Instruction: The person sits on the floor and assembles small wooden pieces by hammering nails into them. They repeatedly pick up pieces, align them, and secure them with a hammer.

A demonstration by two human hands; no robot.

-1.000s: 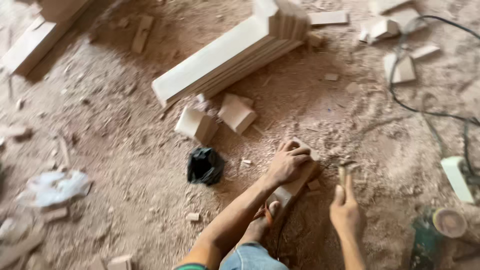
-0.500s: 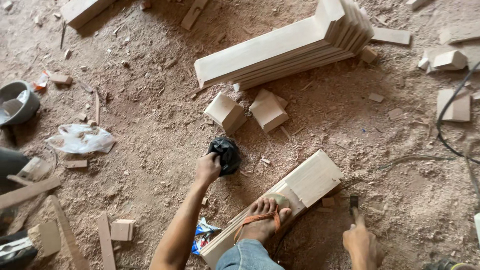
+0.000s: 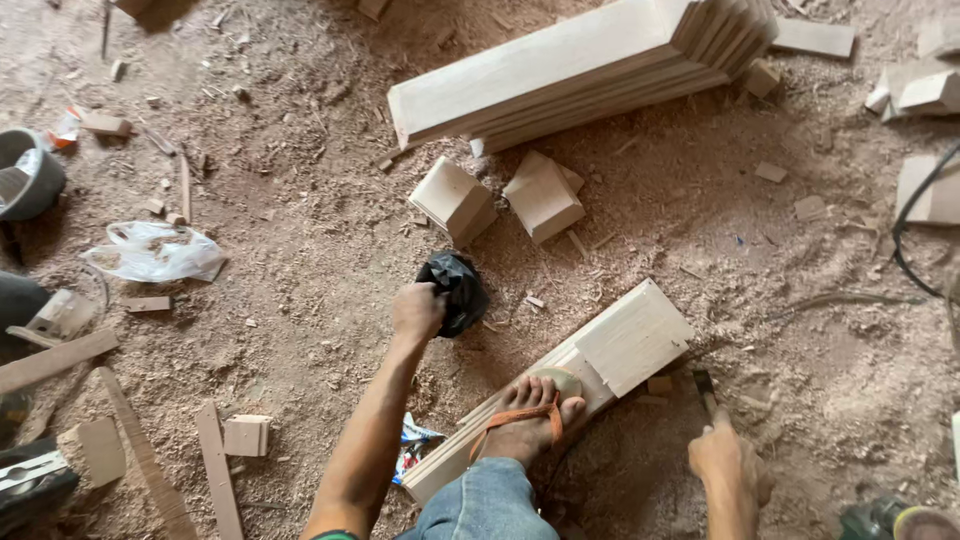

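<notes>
1. Your left hand (image 3: 417,310) closes on the black bag (image 3: 455,290), which lies on the sawdust floor (image 3: 300,250) just beyond the plank (image 3: 560,385).
2. Your right hand (image 3: 728,462) grips a chisel (image 3: 706,392) beside the plank; your sandalled foot (image 3: 528,425) pins it.
3. Next move likely needs the bag lifted clear.

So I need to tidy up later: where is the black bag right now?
In the head view the black bag lies on the sawdust floor near centre, under the left hand, just below two small wooden blocks and above the foot-pinned plank.
</notes>
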